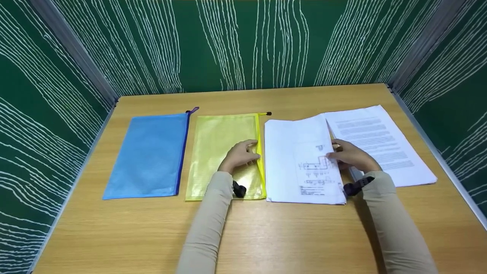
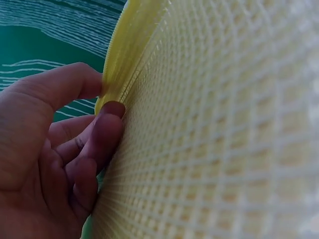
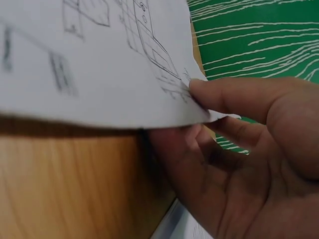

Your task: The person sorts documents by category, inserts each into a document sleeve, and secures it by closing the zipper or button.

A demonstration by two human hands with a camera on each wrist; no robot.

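A yellow mesh zip pouch (image 1: 213, 152) lies flat in the middle of the table, its zipper along the right edge. My left hand (image 1: 240, 154) pinches that zipper edge between thumb and fingers, lifting it a little in the left wrist view, where the zipper band (image 2: 117, 59) shows close up. My right hand (image 1: 354, 154) grips the right edge of a sheaf of white papers (image 1: 293, 152), thumb on top and fingers underneath. The top sheet carries a line drawing and text. Its left edge lies right beside the pouch's zipper.
A blue zip pouch (image 1: 146, 156) with a dark zipper lies to the left. A second stack of printed papers (image 1: 384, 140) lies on the right, partly behind the right hand. Green panels with white lines (image 1: 243, 45) wall the wooden table (image 1: 281, 236) at the back and sides.
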